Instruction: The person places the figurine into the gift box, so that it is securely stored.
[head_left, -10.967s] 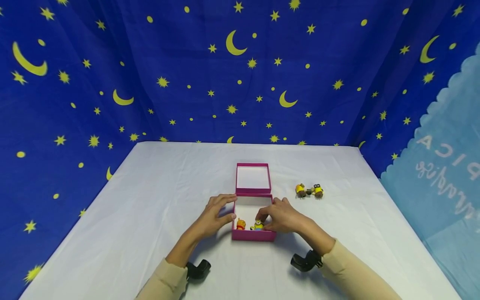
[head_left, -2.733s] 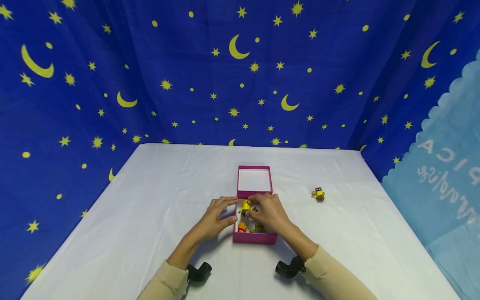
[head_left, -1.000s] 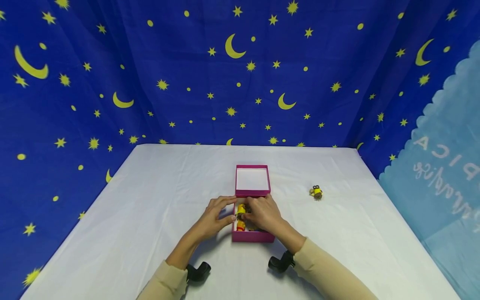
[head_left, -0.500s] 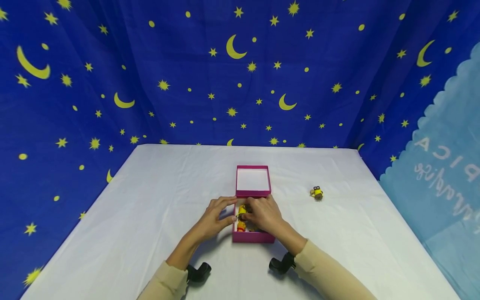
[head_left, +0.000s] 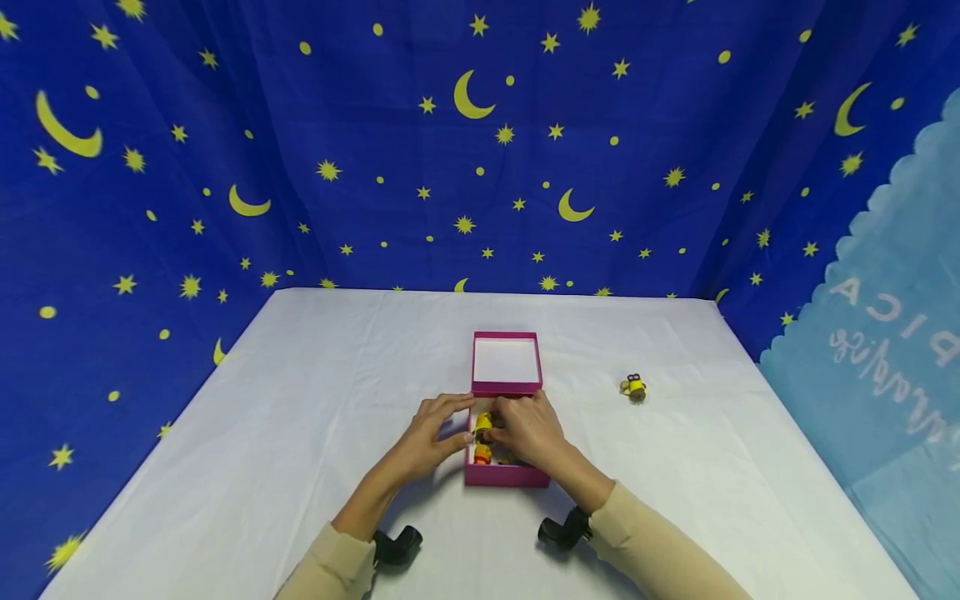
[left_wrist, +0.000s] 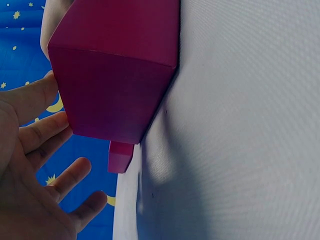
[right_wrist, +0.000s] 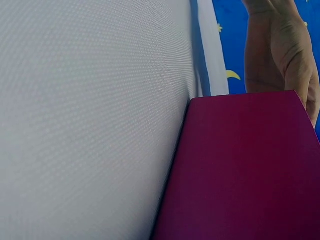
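My left hand [head_left: 427,437] rests at the left rim of an open magenta box [head_left: 506,476], its fingers fairly straight. In the left wrist view, the thumb and fingertips of this hand touch the box's upper edge. My right hand [head_left: 528,425] reaches down into the box with bent fingers. It holds a yellow minion toy figure [head_left: 483,422], partly hidden, at the back left inside. In front of that lies a red-and-yellow bear figure [head_left: 482,454]. Another figure [head_left: 508,458] at the front right is mostly covered by my right hand.
The box's magenta lid [head_left: 507,387], white inside, lies just behind the box. Another minion figure [head_left: 636,387] sits on the white tablecloth [head_left: 675,483] to the right. Black wrist cameras hang under both wrists. A blue star-patterned curtain [head_left: 390,100] surrounds the table.
Over the earlier frames, one of two minion figures left the right side of the table, carried by my right hand into the box. In the last second, almost nothing moves.
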